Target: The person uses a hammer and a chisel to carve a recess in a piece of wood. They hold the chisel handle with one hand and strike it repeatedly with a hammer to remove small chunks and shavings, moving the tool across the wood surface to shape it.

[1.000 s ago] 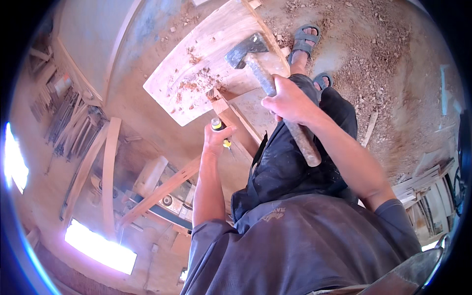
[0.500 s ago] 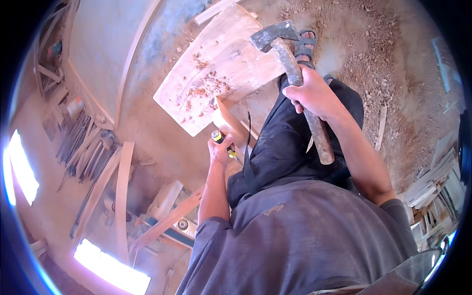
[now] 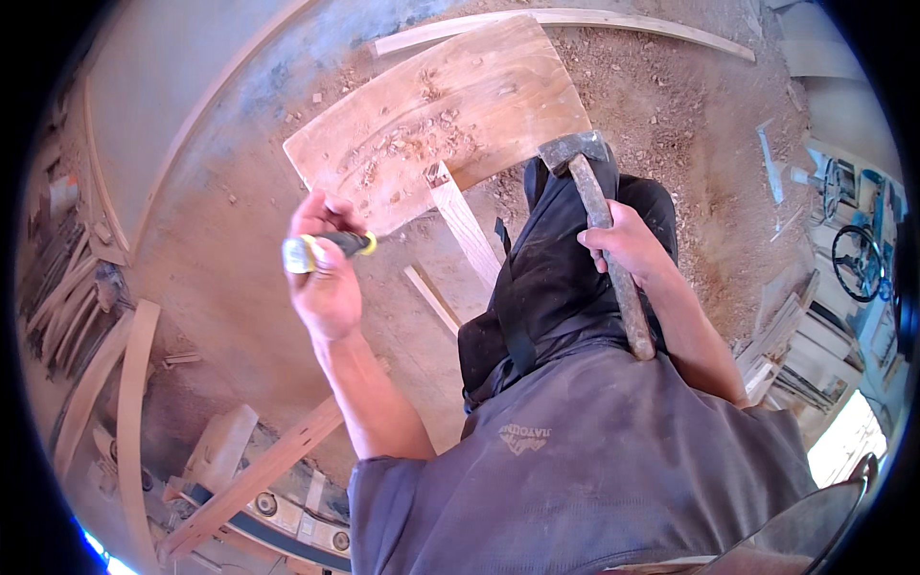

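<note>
My left hand (image 3: 326,264) is raised left of the broad wooden board, closed around a chisel (image 3: 343,243) by its black and yellow handle. The chisel's blade cannot be made out. Gripped partway along its worn wooden handle, a hatchet (image 3: 594,196) is in my right hand (image 3: 628,240). Its dark metal head points away from me, near the board's right corner, above my dark trousers. A narrow wooden beam (image 3: 470,230) runs from my leg to the near edge of the wide board (image 3: 498,86), with a dark notch at its far end. Chips lie scattered across the board.
A long curved strip of wood (image 3: 575,17) lies beyond the board. At left are stacked wood strips (image 3: 67,297) and tall planks (image 3: 134,383). A loose stick (image 3: 431,299) rests on the dusty floor. A steering wheel (image 3: 856,264) shows at far right.
My left hand has lifted the chisel away from the beam, up and to the left. The hatchet has come down a little, closer to my lap. The view has shifted.
</note>
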The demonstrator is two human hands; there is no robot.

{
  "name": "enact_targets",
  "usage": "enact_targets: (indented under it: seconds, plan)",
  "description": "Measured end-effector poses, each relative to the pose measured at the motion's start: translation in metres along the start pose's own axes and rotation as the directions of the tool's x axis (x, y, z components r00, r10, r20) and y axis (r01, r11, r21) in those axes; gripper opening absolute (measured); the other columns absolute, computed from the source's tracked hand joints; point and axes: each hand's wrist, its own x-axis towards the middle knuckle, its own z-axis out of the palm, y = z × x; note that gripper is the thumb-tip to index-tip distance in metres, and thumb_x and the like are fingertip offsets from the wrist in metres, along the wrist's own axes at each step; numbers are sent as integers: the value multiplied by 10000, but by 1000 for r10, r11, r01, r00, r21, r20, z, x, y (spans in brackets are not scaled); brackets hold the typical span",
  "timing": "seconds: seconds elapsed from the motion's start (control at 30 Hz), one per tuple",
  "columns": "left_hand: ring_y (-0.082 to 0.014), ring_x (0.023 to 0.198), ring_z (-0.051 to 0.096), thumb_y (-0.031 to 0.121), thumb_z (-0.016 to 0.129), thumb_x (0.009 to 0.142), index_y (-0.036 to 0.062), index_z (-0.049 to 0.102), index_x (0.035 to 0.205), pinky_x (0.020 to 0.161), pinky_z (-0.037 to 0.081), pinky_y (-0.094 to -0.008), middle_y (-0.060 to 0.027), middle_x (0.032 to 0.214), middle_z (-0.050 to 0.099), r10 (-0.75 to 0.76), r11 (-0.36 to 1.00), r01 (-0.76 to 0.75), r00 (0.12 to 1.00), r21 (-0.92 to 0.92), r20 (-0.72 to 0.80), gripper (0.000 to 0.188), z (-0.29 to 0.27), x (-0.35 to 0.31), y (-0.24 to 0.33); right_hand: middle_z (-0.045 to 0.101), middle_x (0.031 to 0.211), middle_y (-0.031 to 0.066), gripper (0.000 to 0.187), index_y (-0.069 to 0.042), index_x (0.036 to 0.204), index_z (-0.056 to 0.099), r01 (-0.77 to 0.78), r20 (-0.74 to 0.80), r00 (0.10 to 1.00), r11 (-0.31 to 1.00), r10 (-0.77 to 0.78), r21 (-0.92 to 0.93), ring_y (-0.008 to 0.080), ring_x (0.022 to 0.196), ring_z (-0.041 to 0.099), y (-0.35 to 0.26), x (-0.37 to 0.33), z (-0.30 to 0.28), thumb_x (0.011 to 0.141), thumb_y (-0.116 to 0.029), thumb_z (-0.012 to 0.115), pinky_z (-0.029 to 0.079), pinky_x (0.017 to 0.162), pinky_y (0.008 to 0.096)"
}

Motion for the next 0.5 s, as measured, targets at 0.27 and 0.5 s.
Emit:
enact_targets:
  seconds: [0.27,0.5]
  plan:
    - [-239,915,549,81,680,931,62,611,1264,908,448,-421,-74,951,611,122,957,-153,983,-246,-136,340,-6,31,-15,576,724,44,231,-12,965,536,30,-16,999,996,-31,-83,128,538,568,-25,-6,15,831,-70,714,471,475,290]
    - [-245,1009,615,-149,615,828,26,589,1293,954,507,-456,-105,1064,614,13,985,-45,983,-166,-185,497,8,25,-17,574,727,45,292,23,1038,536,17,-6,1000,998,-17,-56,121,548,563,-17,-7,19,829,-63,721,486,467,286]
